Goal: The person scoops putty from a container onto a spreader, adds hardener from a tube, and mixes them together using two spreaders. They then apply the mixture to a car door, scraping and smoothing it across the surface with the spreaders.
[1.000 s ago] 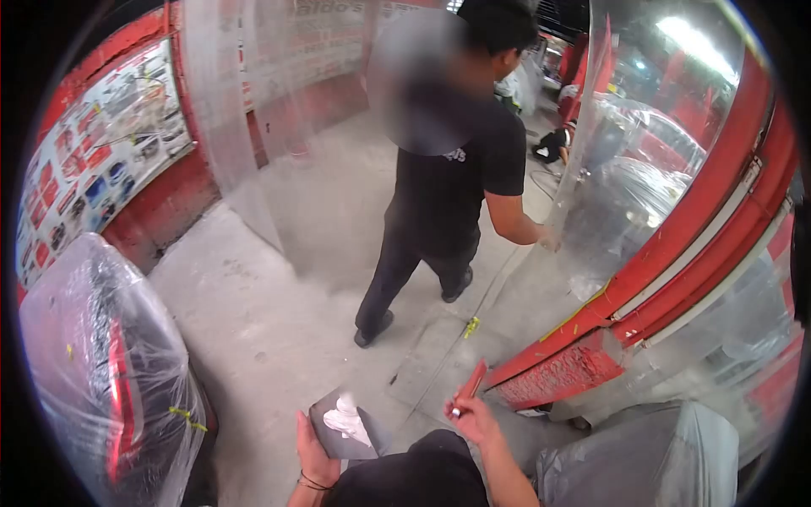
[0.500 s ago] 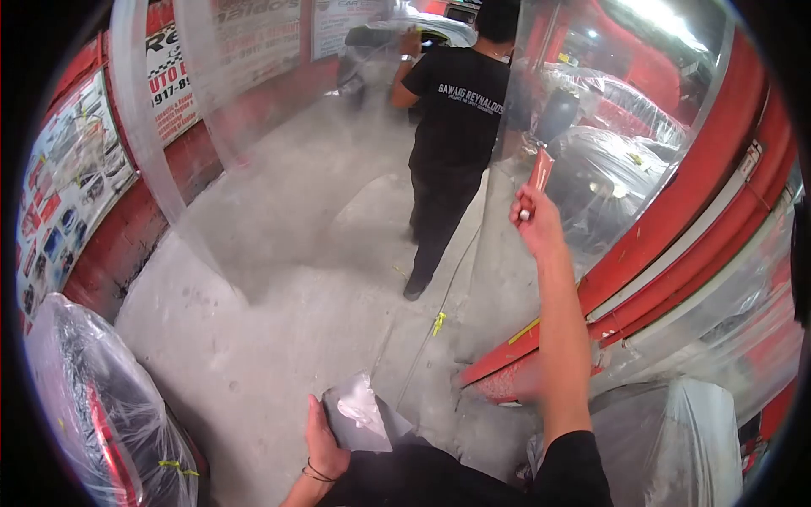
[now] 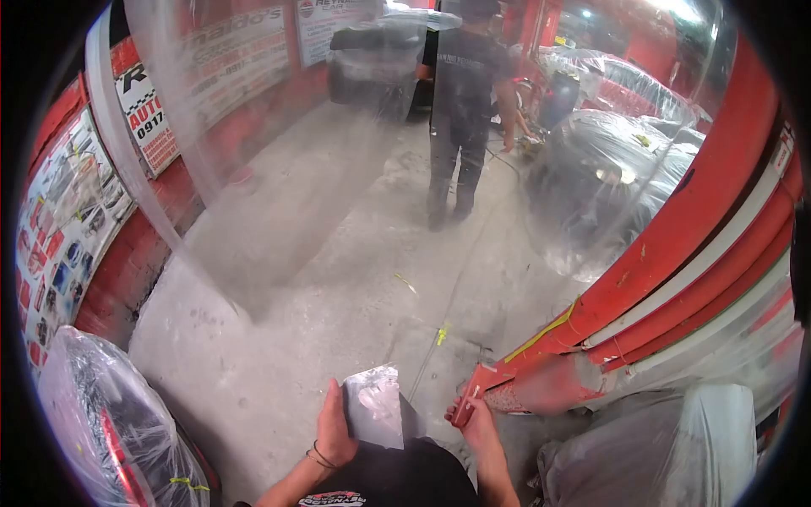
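My left hand (image 3: 335, 433) grips a flat grey board (image 3: 378, 410) with a pale smear of putty on it, held low in front of my chest. My right hand (image 3: 477, 422) is closed around a small red tube (image 3: 467, 402), close to the lower end of a red painted panel (image 3: 676, 245) that slants up to the right. Clear plastic sheeting (image 3: 279, 144) hangs in front of me, and through it the floor looks hazy.
A person in dark clothes (image 3: 460, 101) stands behind the sheeting, back turned, near a wrapped car (image 3: 380, 51). Plastic-wrapped parts lie at lower left (image 3: 110, 422), lower right (image 3: 659, 448) and mid right (image 3: 608, 177). A red wall with posters (image 3: 59, 228) runs along the left.
My right hand has dropped from raised, at head height, back down beside the board, still holding the red tube. The other person has walked farther away behind the sheeting.
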Action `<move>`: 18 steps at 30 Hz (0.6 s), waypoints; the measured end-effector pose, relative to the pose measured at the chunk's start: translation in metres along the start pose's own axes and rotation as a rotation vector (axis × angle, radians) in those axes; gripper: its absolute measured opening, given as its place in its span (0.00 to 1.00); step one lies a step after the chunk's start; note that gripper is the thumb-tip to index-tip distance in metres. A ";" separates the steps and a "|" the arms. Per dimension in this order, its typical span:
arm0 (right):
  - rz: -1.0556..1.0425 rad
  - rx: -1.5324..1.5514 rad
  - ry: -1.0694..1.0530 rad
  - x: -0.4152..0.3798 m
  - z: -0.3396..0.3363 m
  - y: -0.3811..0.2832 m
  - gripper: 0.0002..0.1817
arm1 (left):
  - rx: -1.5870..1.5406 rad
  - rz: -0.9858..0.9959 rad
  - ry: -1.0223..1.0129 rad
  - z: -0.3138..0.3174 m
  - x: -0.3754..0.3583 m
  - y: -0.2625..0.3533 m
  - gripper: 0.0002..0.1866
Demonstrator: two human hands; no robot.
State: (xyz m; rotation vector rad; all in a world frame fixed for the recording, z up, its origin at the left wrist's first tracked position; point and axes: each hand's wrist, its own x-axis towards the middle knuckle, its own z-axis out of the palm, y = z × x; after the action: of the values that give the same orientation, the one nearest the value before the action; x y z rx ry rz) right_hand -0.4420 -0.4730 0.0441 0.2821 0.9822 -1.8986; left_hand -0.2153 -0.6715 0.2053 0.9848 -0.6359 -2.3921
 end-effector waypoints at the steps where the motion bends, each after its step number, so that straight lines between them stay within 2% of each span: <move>1: 0.050 0.068 0.022 -0.005 -0.013 0.003 0.16 | 0.027 -0.030 -0.019 0.003 0.007 0.000 0.38; 4: -0.118 0.126 0.016 -0.027 -0.039 0.009 0.19 | 0.102 -0.124 -0.104 0.016 0.020 0.005 0.39; 7: -0.296 -0.114 0.223 -0.075 -0.013 -0.005 0.21 | 0.233 -0.177 -0.140 0.005 0.050 -0.011 0.36; 8: -0.382 -0.155 0.288 -0.091 0.002 -0.006 0.22 | 0.183 -0.232 -0.203 0.017 0.043 -0.003 0.31; 12: -0.392 0.065 0.375 -0.148 0.018 0.021 0.28 | 0.274 -0.413 -0.337 0.037 0.029 0.007 0.32; 16: -0.417 0.135 0.437 -0.185 0.002 0.099 0.33 | 0.309 -0.524 -0.495 0.017 0.020 0.007 0.33; 18: -0.407 0.210 0.472 -0.202 -0.001 0.147 0.35 | 0.324 -0.600 -0.448 -0.004 0.014 0.002 0.33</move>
State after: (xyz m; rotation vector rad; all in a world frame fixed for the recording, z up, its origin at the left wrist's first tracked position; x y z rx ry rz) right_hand -0.2144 -0.3764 0.0812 0.7248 1.2177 -2.3734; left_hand -0.2204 -0.6816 0.1964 0.8481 -1.0307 -3.1611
